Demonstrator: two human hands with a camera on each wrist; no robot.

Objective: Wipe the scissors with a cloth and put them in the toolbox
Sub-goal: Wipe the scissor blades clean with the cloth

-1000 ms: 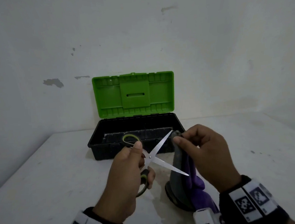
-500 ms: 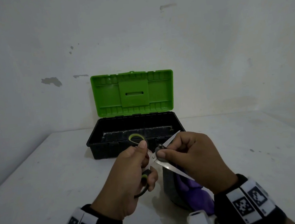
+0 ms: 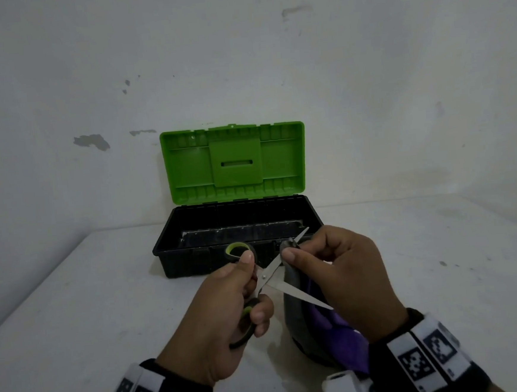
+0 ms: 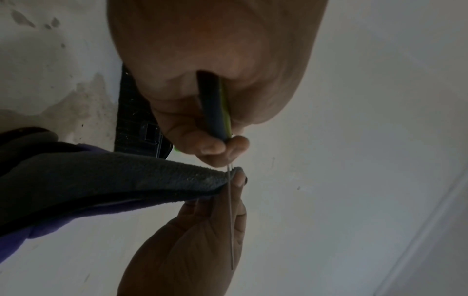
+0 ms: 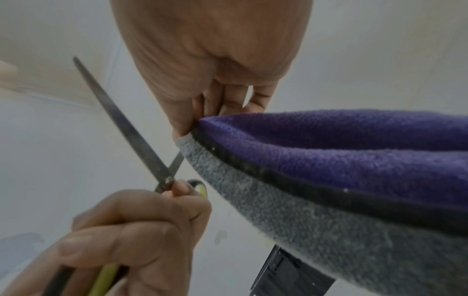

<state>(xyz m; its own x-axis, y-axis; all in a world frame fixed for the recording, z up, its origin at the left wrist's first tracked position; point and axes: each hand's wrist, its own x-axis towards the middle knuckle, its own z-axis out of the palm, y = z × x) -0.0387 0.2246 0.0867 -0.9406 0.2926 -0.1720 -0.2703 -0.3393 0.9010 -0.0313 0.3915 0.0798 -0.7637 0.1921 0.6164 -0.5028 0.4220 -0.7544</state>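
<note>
Head view: the right hand (image 3: 347, 281), pinching a fold of the grey-and-purple fleece cloth (image 3: 301, 319) round the upper blade, has run back out toward the tip after sitting close to the pivot half a second ago; one more stroke done, so wiping looks mid-course and stowing not begun. The left hand (image 3: 217, 319) grips the green-and-black-handled steel scissors (image 3: 270, 280), blades spread, in the air above the front middle of the white table (image 3: 75, 318). The black plastic toolbox with raised green lid (image 3: 238, 228) stands open at the table's back edge, just behind both hands, nothing visible barring its mouth. Left wrist view: fingers curled round the handle (image 4: 215, 112), a blade seen edge-on crossing the grey fold, right fingertips (image 4: 239, 180) clamped there. Right wrist view: thumb and fingers nip the cloth's corner over one blade; the other blade (image 5: 119, 120) juts bare, close to the palm, a likely nick hazard
</note>
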